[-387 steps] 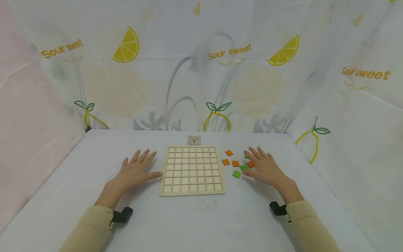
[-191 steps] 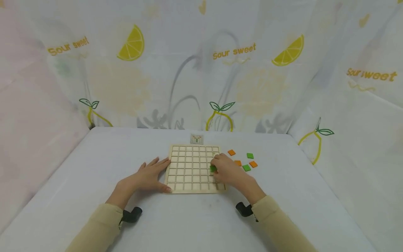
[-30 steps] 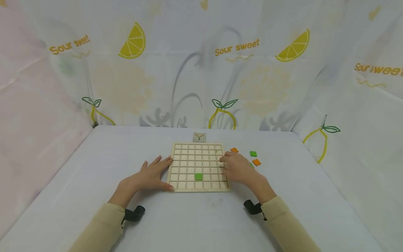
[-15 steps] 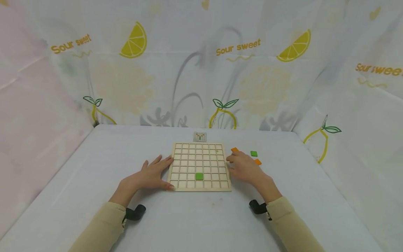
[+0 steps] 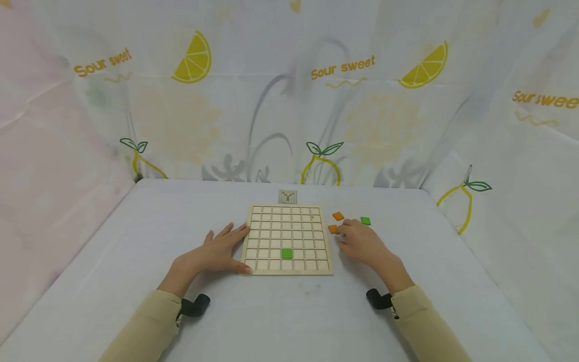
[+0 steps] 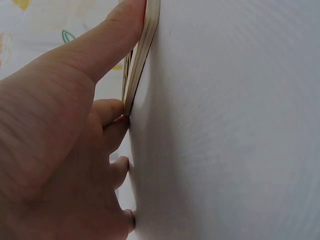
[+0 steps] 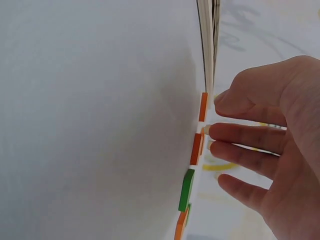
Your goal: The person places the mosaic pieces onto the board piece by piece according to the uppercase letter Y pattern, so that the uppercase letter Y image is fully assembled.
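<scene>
So the wooden grid board (image 5: 265, 234) is sitting mid-worktop (image 5: 289, 322), with just one green tile (image 5: 287, 253) in it: middle column, second row up from the board's near edge. What just changed: the right hand (image 5: 363, 245) has pulled back off the board's right edge, uncovering an orange tile (image 5: 332, 229) lying just beside that edge. Its thumb and fingers are apart, holding nothing; fingertips are right by that tile, can't tell if they touch. Left hand (image 5: 217, 254) lies along the board's left edge, fingers pretty straight, thumb at the near left corner, steadying it I guess. Another orange tile (image 5: 338, 216) and a second green tile (image 5: 365, 220) lie loose further out, so it's early days imo. Printed card (image 5: 287, 196) sits near the worktop's far edge.
</scene>
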Available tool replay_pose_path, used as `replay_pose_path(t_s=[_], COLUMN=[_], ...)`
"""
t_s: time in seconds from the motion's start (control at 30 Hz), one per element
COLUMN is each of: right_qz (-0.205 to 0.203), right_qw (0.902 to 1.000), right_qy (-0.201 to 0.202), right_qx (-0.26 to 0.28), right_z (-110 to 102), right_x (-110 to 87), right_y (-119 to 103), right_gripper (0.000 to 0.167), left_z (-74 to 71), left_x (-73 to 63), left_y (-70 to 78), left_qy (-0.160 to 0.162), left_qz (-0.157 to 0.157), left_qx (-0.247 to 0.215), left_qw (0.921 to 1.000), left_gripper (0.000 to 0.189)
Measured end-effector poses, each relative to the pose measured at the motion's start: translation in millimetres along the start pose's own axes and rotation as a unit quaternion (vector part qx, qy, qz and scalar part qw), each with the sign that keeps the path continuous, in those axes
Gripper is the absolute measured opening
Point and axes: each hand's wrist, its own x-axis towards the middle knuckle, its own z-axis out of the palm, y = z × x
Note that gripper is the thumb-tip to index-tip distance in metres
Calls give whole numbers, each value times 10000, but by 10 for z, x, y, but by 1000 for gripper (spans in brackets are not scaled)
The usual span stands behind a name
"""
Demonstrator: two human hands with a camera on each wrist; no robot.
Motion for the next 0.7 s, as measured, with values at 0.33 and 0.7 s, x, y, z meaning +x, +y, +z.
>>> replay_pose_path(t_s=[0.33,0.7], right_qz=[64,513], right_qw=[9999,9983], right_qy=[-103,-265], right_qx=[-29,40], right_z=[-63,-8], right_x=[-53,-93], right_y=[116,276], right_gripper=[26,29], left_z=[18,18], left_x=[19,14], left_y=[-21,-29], left_qy=[-23,-38], left_qz=[-67,-4], left_qx=[-27,-61], left_qw=[10000,10000], left_gripper=[115,115])
